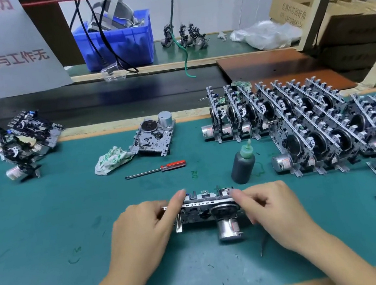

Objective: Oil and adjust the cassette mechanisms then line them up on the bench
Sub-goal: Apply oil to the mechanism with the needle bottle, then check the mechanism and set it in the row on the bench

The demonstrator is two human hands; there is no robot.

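Cassette mechanism (205, 209): near bench edge, gripped at either end by left hand (143, 227) and right hand (272, 212). Oil bottle (243, 165): upright, dark contents, just beyond. Blue bin (118, 41): holds grey parts, far shelf.

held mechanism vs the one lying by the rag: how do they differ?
The held mechanism stands on edge, motor toward the camera, gripped by the left hand and right hand. The mechanism by the rag lies flat, motor can pointing up, untouched. Both look like the same metal-framed unit with a silver motor.
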